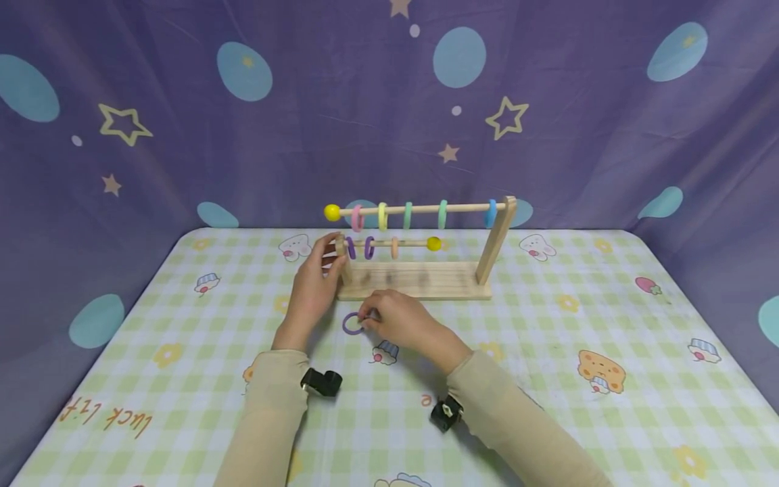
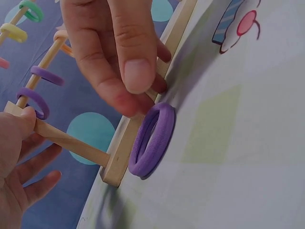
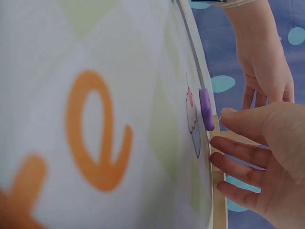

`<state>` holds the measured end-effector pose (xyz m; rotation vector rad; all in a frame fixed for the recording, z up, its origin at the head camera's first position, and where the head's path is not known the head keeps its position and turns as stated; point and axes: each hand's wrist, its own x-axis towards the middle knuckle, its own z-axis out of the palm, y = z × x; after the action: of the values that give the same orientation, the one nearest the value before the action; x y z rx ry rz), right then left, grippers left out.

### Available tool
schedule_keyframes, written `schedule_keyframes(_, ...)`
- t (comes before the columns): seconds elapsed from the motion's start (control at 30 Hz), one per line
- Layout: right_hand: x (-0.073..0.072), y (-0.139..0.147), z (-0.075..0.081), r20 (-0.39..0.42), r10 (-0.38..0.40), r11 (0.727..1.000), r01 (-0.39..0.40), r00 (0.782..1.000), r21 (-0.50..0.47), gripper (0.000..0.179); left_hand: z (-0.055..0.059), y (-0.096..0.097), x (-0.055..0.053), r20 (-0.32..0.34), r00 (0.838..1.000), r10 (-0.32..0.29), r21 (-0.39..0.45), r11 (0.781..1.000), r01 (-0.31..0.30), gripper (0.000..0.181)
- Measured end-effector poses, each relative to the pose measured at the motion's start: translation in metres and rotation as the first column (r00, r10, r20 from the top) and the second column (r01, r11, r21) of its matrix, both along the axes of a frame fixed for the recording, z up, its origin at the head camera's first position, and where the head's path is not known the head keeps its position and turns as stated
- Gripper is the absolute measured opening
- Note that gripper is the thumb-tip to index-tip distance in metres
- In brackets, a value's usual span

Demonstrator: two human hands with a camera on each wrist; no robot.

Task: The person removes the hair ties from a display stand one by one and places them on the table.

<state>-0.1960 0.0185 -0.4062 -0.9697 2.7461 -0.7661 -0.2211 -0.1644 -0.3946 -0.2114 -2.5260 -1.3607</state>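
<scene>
At the wooden stand, my left hand grips the top of the short left post, thumb on one side and fingers behind. A purple hair tie lies on the tablecloth in front of the stand. My right hand is over its right side, fingertips right at the band; in the right wrist view the thumb and fingers are spread apart beside it. Two purple hair ties and an orange hair tie hang on the lower bar, close to the left hand.
The upper bar carries pink, yellow, green and blue hair ties and ends in a yellow ball. Another yellow ball caps the lower bar. A checked tablecloth covers the table, with a purple curtain behind.
</scene>
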Motion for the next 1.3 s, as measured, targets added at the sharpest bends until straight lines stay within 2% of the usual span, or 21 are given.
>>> schedule_keyframes(0.13, 0.002, 0.002, 0.003, 0.016, -0.015, 0.999, 0.015, 1.0, -0.033, 0.014, -0.001, 0.0, 0.0, -0.004, 1.0, 0.001, 0.003, 1.0, -0.001, 0.046)
schedule_keyframes(0.3, 0.002, 0.005, 0.007, 0.02, -0.046, 0.991, 0.048, 0.999, -0.122, 0.015, -0.001, 0.0, 0.0, -0.015, 1.0, 0.005, -0.004, 1.0, -0.005, 0.046)
schedule_keyframes(0.53, -0.001, 0.01, 0.005, 0.003, -0.101, 0.961, 0.099, 0.995, -0.26, 0.019, -0.001, 0.0, 0.0, -0.019, 1.0, 0.005, -0.005, 1.0, -0.005, 0.046)
schedule_keyframes(0.7, -0.002, 0.013, 0.005, -0.012, -0.175, 0.912, 0.157, 0.985, -0.379, 0.019, -0.001, 0.0, -0.001, -0.017, 1.0, 0.008, -0.004, 1.0, -0.008, 0.045)
schedule_keyframes(0.87, -0.003, 0.018, 0.004, -0.04, -0.263, 0.854, 0.213, 0.964, -0.475, 0.017, -0.001, 0.0, -0.001, -0.012, 1.0, 0.01, 0.002, 1.0, -0.01, 0.046)
schedule_keyframes(1.1, -0.007, 0.025, 0.001, -0.08, -0.344, 0.779, 0.237, 0.936, -0.58, 0.014, -0.001, 0.001, -0.001, -0.009, 1.0, 0.007, 0.004, 1.0, -0.007, 0.046)
schedule_keyframes(1.3, -0.012, 0.031, 0.001, -0.042, -0.404, 0.721, 0.289, 0.914, -0.63, 0.013, -0.001, 0.001, -0.001, -0.006, 1.0, 0.006, 0.003, 1.0, -0.006, 0.046)
